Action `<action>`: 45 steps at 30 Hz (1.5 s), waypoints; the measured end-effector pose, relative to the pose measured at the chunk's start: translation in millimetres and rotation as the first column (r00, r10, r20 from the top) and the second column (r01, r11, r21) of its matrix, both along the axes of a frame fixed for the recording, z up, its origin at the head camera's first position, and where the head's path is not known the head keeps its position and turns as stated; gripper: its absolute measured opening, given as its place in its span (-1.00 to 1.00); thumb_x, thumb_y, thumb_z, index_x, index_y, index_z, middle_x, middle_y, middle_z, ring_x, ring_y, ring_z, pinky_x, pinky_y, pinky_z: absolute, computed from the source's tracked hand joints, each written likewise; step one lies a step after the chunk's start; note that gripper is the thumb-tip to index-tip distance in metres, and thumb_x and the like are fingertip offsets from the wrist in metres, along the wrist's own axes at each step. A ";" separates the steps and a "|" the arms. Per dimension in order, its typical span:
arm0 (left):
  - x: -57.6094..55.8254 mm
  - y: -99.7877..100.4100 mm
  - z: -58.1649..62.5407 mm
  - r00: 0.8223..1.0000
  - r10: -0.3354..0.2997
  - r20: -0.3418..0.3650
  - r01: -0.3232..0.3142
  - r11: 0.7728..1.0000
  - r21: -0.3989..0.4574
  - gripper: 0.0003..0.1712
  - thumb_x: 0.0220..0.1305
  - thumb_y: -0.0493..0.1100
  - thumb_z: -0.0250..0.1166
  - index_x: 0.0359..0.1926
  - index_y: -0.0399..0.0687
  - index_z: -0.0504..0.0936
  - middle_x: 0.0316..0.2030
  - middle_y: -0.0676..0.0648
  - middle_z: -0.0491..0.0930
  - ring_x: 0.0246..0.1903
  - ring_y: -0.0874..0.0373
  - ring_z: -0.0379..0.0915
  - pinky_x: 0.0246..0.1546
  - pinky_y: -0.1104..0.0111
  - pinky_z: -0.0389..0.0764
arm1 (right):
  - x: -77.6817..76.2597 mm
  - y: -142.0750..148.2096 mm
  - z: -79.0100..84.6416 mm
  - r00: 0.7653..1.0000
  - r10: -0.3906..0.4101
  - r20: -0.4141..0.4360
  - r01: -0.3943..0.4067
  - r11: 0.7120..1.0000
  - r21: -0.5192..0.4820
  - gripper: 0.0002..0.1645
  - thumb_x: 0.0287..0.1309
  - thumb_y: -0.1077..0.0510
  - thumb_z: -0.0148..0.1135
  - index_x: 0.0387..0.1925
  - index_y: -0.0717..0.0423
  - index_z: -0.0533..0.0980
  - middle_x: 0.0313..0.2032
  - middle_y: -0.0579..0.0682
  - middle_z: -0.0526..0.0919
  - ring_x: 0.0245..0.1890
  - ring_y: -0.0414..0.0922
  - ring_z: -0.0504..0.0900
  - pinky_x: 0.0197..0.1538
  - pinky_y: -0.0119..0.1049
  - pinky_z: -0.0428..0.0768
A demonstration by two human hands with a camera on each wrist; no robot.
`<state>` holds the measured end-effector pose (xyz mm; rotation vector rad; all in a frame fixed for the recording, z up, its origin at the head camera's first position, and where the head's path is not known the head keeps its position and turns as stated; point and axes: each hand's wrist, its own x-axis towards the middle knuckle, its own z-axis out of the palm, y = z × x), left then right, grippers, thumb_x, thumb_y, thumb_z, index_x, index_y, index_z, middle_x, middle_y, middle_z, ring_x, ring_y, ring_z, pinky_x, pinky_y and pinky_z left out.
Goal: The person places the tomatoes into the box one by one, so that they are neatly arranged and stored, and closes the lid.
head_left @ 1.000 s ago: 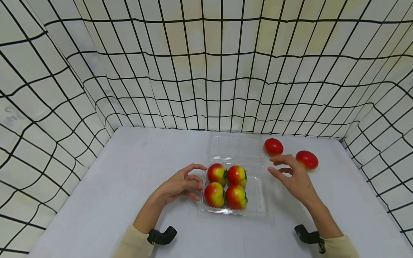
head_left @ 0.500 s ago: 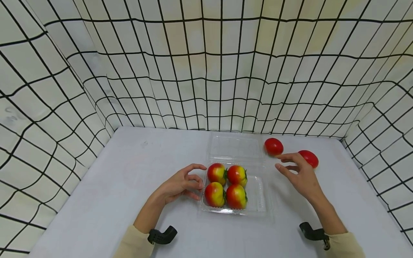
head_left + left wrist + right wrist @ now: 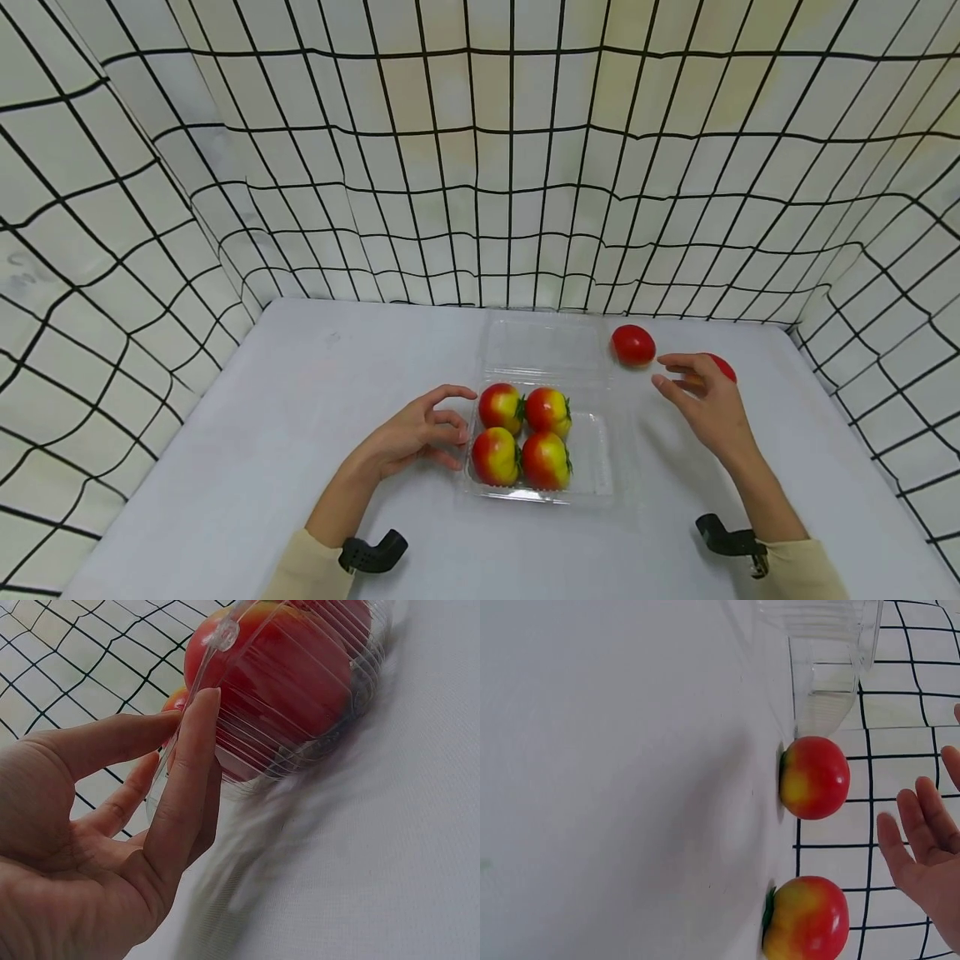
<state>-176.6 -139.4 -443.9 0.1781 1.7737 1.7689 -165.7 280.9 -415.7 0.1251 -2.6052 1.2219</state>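
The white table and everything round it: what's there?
Table: 1, white, beneath
Container: 1, clear, on the table
Lid: 1, clear, open behind the container
Boxed fruit: 4, red-yellow, container's left part
Loose fruit: 2, red-yellow, right of the lid
Netting: 3 sides, black, around the table
Walls: 3, whitish, behind netting
Wrist devices: 2, black, one per wrist
Sleeves: 2, beige, forearms
Left grip: 1, bare, pinching container's rim
Right grip: 1, bare, near loose fruit

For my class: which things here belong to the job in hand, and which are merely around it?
Seemingly in the job:
clear box
four fruits inside it
two loose fruits outside it
left hand, pinching the box's edge
right hand, holding nothing

Seemingly just surroundings:
black net
white tabletop
black wrist attachments
pale sleeves
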 end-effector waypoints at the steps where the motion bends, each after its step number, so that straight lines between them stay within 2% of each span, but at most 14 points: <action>1: -0.1 0.1 0.0 1.000 -0.002 0.000 0.002 1.000 0.003 -0.28 0.35 -0.28 0.35 0.46 -0.02 0.29 -0.32 0.01 0.62 -0.27 0.12 0.65 -0.23 0.20 0.83 | -0.1 1.7 -0.4 1.000 -0.009 -0.004 0.009 1.000 0.002 -0.52 0.40 0.02 0.33 0.23 0.14 0.54 0.18 0.13 0.58 0.19 0.15 0.57 0.08 -0.87 0.37; 5: -0.5 0.2 0.7 1.000 -0.001 0.001 0.001 1.000 0.013 -0.28 0.34 -0.27 0.37 0.45 -0.01 0.30 -0.32 0.01 0.61 -0.28 0.13 0.65 -0.23 0.20 0.83 | -1.1 8.8 -0.9 0.999 -0.052 0.001 0.052 0.999 0.011 -0.50 0.40 -0.02 0.33 0.24 0.13 0.55 0.21 0.14 0.55 0.22 0.13 0.54 0.11 -0.83 0.39; 7: -0.6 -0.2 0.9 1.000 -0.005 -0.003 0.005 1.000 0.015 -0.27 0.34 -0.27 0.37 0.45 -0.03 0.30 -0.32 0.00 0.61 -0.28 0.13 0.65 -0.24 0.21 0.83 | -1.4 12.0 -0.3 0.997 -0.074 0.020 0.074 0.997 0.017 -0.47 0.40 -0.05 0.32 0.26 0.12 0.53 0.25 0.16 0.53 0.26 0.16 0.52 0.23 -0.59 0.55; 10: -0.5 -0.7 1.0 1.000 -0.010 -0.009 0.010 1.000 0.016 -0.27 0.35 -0.27 0.37 0.46 -0.06 0.29 -0.30 0.00 0.61 -0.27 0.12 0.66 -0.24 0.21 0.83 | -0.5 16.4 1.0 0.992 -0.114 0.050 0.112 0.993 0.039 -0.44 0.42 -0.08 0.30 0.30 0.09 0.51 0.29 0.19 0.49 0.30 0.19 0.48 0.28 -0.13 0.65; 12: -0.2 -0.6 1.1 1.000 -0.012 -0.010 0.012 1.000 0.015 -0.28 0.35 -0.27 0.36 0.46 -0.06 0.29 -0.30 0.00 0.61 -0.27 0.12 0.66 -0.23 0.21 0.83 | -0.5 19.7 1.2 0.991 -0.123 0.057 0.121 0.992 0.042 -0.43 0.42 -0.07 0.28 0.33 0.11 0.49 0.32 0.22 0.46 0.32 0.25 0.44 0.23 0.09 0.65; 14: -0.1 -0.1 1.1 1.000 -0.011 -0.009 0.011 1.000 0.014 -0.29 0.36 -0.29 0.35 0.46 -0.06 0.29 -0.30 0.00 0.61 -0.27 0.12 0.67 -0.23 0.20 0.83 | -0.3 23.2 1.5 0.988 -0.140 0.063 0.137 0.989 0.048 -0.42 0.42 -0.06 0.28 0.34 0.11 0.48 0.33 0.23 0.45 0.32 0.27 0.44 0.14 0.01 0.65; 15: 0.0 0.1 1.0 1.000 -0.010 -0.005 0.010 1.000 0.014 -0.29 0.36 -0.29 0.34 0.46 -0.05 0.29 -0.30 0.00 0.61 -0.27 0.12 0.67 -0.23 0.20 0.83 | -0.4 24.9 1.5 0.987 -0.146 0.063 0.144 0.989 0.046 -0.41 0.42 -0.06 0.28 0.34 0.12 0.47 0.35 0.25 0.43 0.33 0.29 0.42 0.12 0.04 0.65; 18: -0.1 0.3 1.4 1.000 -0.005 -0.002 0.006 1.000 0.012 -0.29 0.36 -0.30 0.34 0.45 -0.04 0.30 -0.31 0.00 0.61 -0.27 0.12 0.66 -0.23 0.20 0.83 | -1.5 29.9 2.3 0.985 -0.160 0.059 0.159 0.987 0.029 -0.40 0.41 -0.05 0.30 0.34 0.15 0.47 0.38 0.28 0.39 0.37 0.30 0.36 0.20 0.19 0.62; 21: -0.7 0.4 1.8 1.000 -0.003 -0.002 0.003 1.000 0.010 -0.30 0.36 -0.30 0.34 0.45 -0.04 0.30 -0.31 0.00 0.60 -0.28 0.12 0.65 -0.24 0.20 0.83 | -2.7 36.1 2.4 0.985 -0.162 0.058 0.162 0.987 0.010 -0.37 0.39 -0.05 0.32 0.34 0.18 0.45 0.41 0.31 0.34 0.42 0.30 0.28 0.32 0.44 0.45; 28: -0.3 0.9 1.7 1.000 -0.003 0.002 0.003 1.000 0.001 -0.27 0.35 -0.30 0.34 0.47 -0.06 0.28 -0.30 0.00 0.61 -0.27 0.12 0.65 -0.22 0.21 0.83 | -4.3 51.3 -2.8 0.978 -0.177 0.114 0.174 0.984 0.033 -0.27 0.38 -0.12 0.32 0.38 0.20 0.41 0.46 0.35 0.27 0.50 0.35 0.17 0.39 0.47 0.35; 35: 0.2 1.0 1.5 1.000 0.007 0.000 -0.007 1.000 -0.006 -0.28 0.36 -0.32 0.33 0.47 -0.07 0.28 -0.30 -0.01 0.61 -0.28 0.11 0.65 -0.24 0.21 0.83 | -7.7 61.7 -8.2 0.973 -0.174 0.152 0.166 0.984 0.066 -0.26 0.38 -0.05 0.33 0.42 0.23 0.36 0.48 0.41 0.21 0.50 0.41 0.13 0.38 0.50 0.34; 45: 0.0 0.5 0.8 1.000 0.009 0.001 -0.009 1.000 0.000 -0.28 0.35 -0.31 0.34 0.47 -0.07 0.29 -0.30 0.00 0.60 -0.29 0.12 0.65 -0.25 0.21 0.83 | -14.5 74.9 -18.1 0.947 -0.108 0.301 0.074 0.990 0.123 0.08 0.33 -0.02 0.37 0.61 0.26 0.00 0.52 0.56 0.01 0.46 0.54 0.07 0.32 0.52 0.40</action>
